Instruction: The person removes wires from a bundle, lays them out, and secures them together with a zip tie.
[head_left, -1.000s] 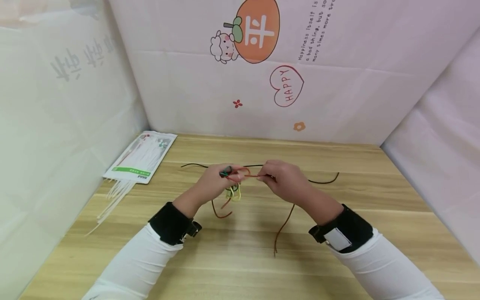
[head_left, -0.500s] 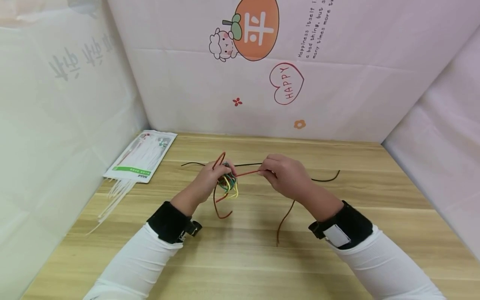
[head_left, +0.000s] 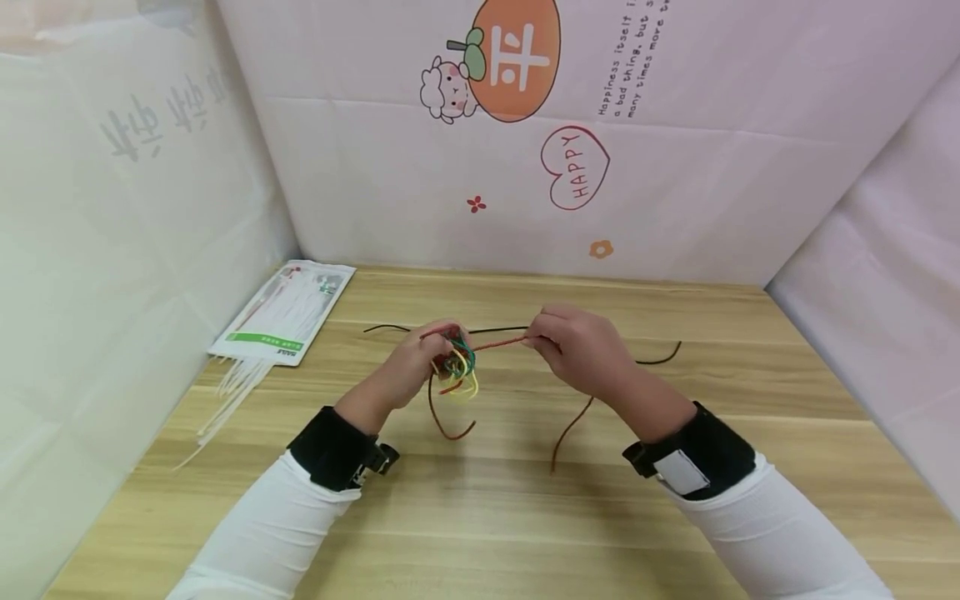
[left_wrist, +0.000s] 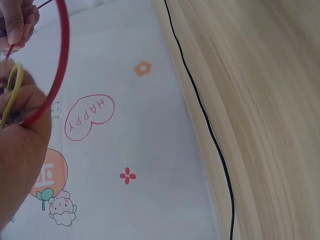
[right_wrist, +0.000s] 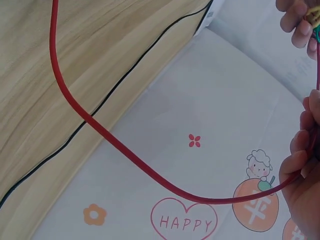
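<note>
My left hand (head_left: 408,367) grips a small tangled bundle of coloured wires (head_left: 459,363), with green, yellow and red loops sticking out of the fingers. Between thumb and fingertips, my right hand (head_left: 577,350) pinches a red wire (head_left: 498,342) that runs straight across from the bundle. The wire's loose tail (right_wrist: 135,160) leaves the right hand in a long curve in the right wrist view and hangs below that hand in the head view. Another red end (head_left: 450,435) dangles under the left hand. A yellow loop (left_wrist: 15,95) stands over the left thumb in the left wrist view.
Behind the hands a black wire (head_left: 498,329) lies across the wooden table (head_left: 480,517). At the far left sits a white packet (head_left: 273,312) with white cable ties (head_left: 236,392) poking out. Printed white cloth (head_left: 360,167) closes off the back and sides.
My left hand has turned so more of the bundle shows, and a red loop above it has dropped down. The red wire between the hands is longer, the right hand's hanging tail shorter.
</note>
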